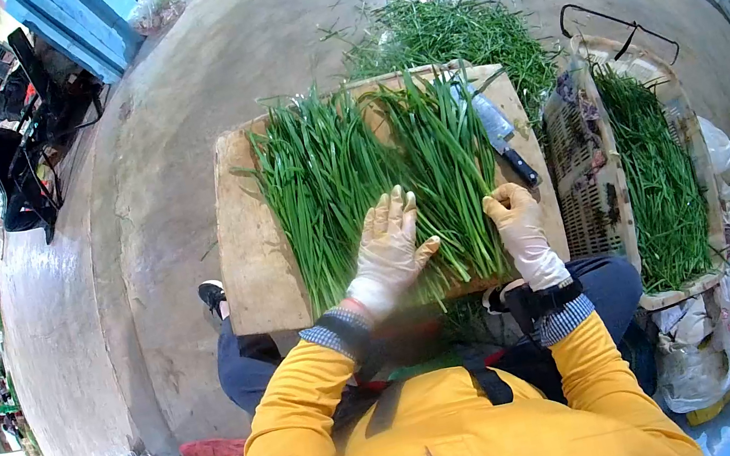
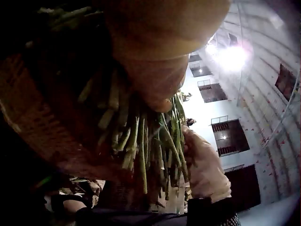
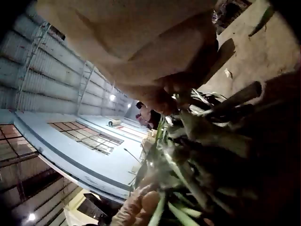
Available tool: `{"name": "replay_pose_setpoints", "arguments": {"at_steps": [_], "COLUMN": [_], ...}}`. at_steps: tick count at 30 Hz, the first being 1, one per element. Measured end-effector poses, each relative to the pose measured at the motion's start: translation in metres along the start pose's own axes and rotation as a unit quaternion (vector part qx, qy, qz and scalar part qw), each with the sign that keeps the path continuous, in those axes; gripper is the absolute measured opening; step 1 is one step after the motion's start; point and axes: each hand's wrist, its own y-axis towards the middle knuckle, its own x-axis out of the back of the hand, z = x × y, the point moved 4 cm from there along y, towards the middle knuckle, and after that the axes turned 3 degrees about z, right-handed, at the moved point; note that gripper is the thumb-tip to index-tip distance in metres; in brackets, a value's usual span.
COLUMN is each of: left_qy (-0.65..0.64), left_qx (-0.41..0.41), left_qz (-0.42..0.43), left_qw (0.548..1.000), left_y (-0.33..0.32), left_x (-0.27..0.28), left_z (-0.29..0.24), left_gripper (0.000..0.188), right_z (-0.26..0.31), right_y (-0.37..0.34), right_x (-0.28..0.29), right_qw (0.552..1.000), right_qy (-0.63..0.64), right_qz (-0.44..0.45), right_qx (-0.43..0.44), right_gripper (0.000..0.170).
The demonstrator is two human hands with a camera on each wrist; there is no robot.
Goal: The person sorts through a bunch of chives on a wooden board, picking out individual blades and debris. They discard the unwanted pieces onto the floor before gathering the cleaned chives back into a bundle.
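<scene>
Two bunches of long green chives, a wide left bunch (image 1: 317,178) and a narrower right bunch (image 1: 437,137), lie on a wooden board (image 1: 261,276), cut ends toward the person. Gloved, the left hand (image 1: 386,252) rests on the lower stalks where the bunches meet, fingers straight and thumb spread. At the right bunch's outer edge, the gloved right hand (image 1: 519,225) pinches stalks between curled fingers and thumb. In the left wrist view, stalk ends (image 2: 141,155) hang past the board's edge. A knife (image 1: 499,131) with a black handle lies right of the bunches.
A plastic crate (image 1: 594,197) of loose greens (image 1: 652,167) stands at the right, with clear plastic bags (image 1: 725,330) near it. More cut greens (image 1: 458,36) are heaped on the floor beyond the board. Another person (image 1: 10,178) is at the far left.
</scene>
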Motion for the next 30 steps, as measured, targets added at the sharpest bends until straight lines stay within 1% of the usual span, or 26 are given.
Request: {"name": "replay_pose_setpoints", "arguments": {"at_steps": [3,4,5,6,7,9,10,11,12,13,14,15,16,17,19,20,21,23,24,25,26,27,28,29,30], "left_qy": [-0.003,-0.004,-0.003,-0.022,-0.021,-0.027,0.049,0.028,-0.025,-0.078,-0.121,-0.152,-0.185,-0.219,-0.273,-0.269,-0.270,-0.309,-0.307,-0.309,-0.360,-0.407,-0.534,-0.535,-0.449], "left_qx": [-0.003,-0.007,-0.010,-0.006,-0.005,-0.088,-0.126,-0.141,-0.162,-0.183,-0.193,-0.195,-0.211,-0.225,-0.195,-0.192,-0.193,-0.207,-0.203,-0.203,-0.158,-0.112,-0.040,-0.039,-0.090], "left_qz": [-0.015,-0.009,-0.005,0.014,0.014,-0.089,-0.102,-0.071,-0.061,-0.052,-0.052,-0.035,-0.044,-0.053,-0.026,-0.039,-0.037,-0.041,-0.081,-0.079,-0.162,-0.243,-0.236,-0.234,-0.202], "left_qw": [1.000,1.000,1.000,1.000,1.000,0.992,0.986,0.987,0.985,0.979,0.972,0.968,0.959,0.948,0.942,0.943,0.943,0.927,0.926,0.926,0.905,0.873,0.811,0.811,0.866], "left_y": [0.001,0.001,0.004,0.006,0.010,0.022,0.027,0.036,0.046,0.055,0.062,0.070,0.077,0.082,0.087,0.086,0.084,0.078,0.077,0.076,0.074,0.072,0.074,0.073,0.072], "left_x": [-0.001,0.000,0.002,0.015,0.023,0.044,0.050,0.047,0.039,0.034,0.029,0.029,0.019,0.009,0.003,0.001,0.003,0.014,0.022,0.024,0.031,0.035,0.026,0.024,0.037], "left_z": [-0.001,-0.001,0.000,-0.004,-0.008,-0.023,-0.038,-0.048,-0.055,-0.061,-0.066,-0.069,-0.067,-0.064,-0.055,-0.052,-0.050,-0.048,-0.046,-0.047,-0.041,-0.034,-0.026,-0.024,-0.027], "left_gripper": [0.077,0.078,0.079,0.074,0.074,0.065,0.063,0.063,0.063,0.063,0.061,0.062,0.064,0.065,0.068,0.068,0.068,0.070,0.069,0.069,0.066,0.064,0.060,0.060,0.057], "right_z": [-0.002,-0.006,-0.008,-0.007,-0.008,-0.010,-0.008,-0.007,-0.013,-0.012,-0.010,-0.010,-0.016,-0.026,-0.010,-0.027,-0.022,-0.007,-0.001,-0.002,-0.003,-0.004,-0.005,-0.007,-0.007], "right_y": [0.000,-0.001,-0.001,0.001,0.000,-0.001,-0.001,0.000,0.001,0.001,0.001,0.001,0.005,0.006,0.005,0.008,0.009,0.009,0.010,0.011,0.013,0.014,0.013,0.011,0.010], "right_x": [0.004,0.002,0.003,0.004,0.004,0.002,0.002,0.002,0.000,0.002,0.002,0.003,-0.001,0.000,0.004,-0.001,0.002,0.005,0.006,0.004,0.002,0.000,-0.001,-0.002,-0.004], "right_qw": [0.996,0.992,0.992,0.997,1.000,1.000,1.000,1.000,0.999,0.999,0.998,0.997,0.999,0.999,0.992,0.986,0.985,0.964,0.972,0.972,0.973,0.974,0.975,0.975,0.970], "right_qy": [0.065,0.112,0.114,0.061,0.008,0.000,0.005,0.008,0.009,0.008,0.010,0.012,0.001,-0.001,0.056,0.134,0.134,0.159,0.116,0.115,0.116,0.118,0.119,0.119,0.155], "right_qz": [-0.021,-0.054,-0.056,-0.042,-0.028,-0.019,0.002,0.024,0.025,0.025,0.046,0.065,0.041,0.038,0.088,0.060,0.059,0.116,0.121,0.121,0.124,0.126,0.127,0.126,0.121], "right_qx": [-0.053,-0.027,-0.023,-0.010,0.000,0.005,-0.004,-0.010,-0.033,-0.030,-0.035,-0.042,-0.004,-0.005,-0.074,-0.084,-0.086,-0.177,-0.162,-0.164,-0.156,-0.148,-0.139,-0.141,-0.144], "right_gripper": [0.018,0.016,0.016,0.017,0.017,0.018,0.018,0.019,0.018,0.018,0.018,0.018,0.017,0.017,0.017,0.016,0.016,0.016,0.016,0.016,0.016,0.016,0.017,0.017,0.017]}}
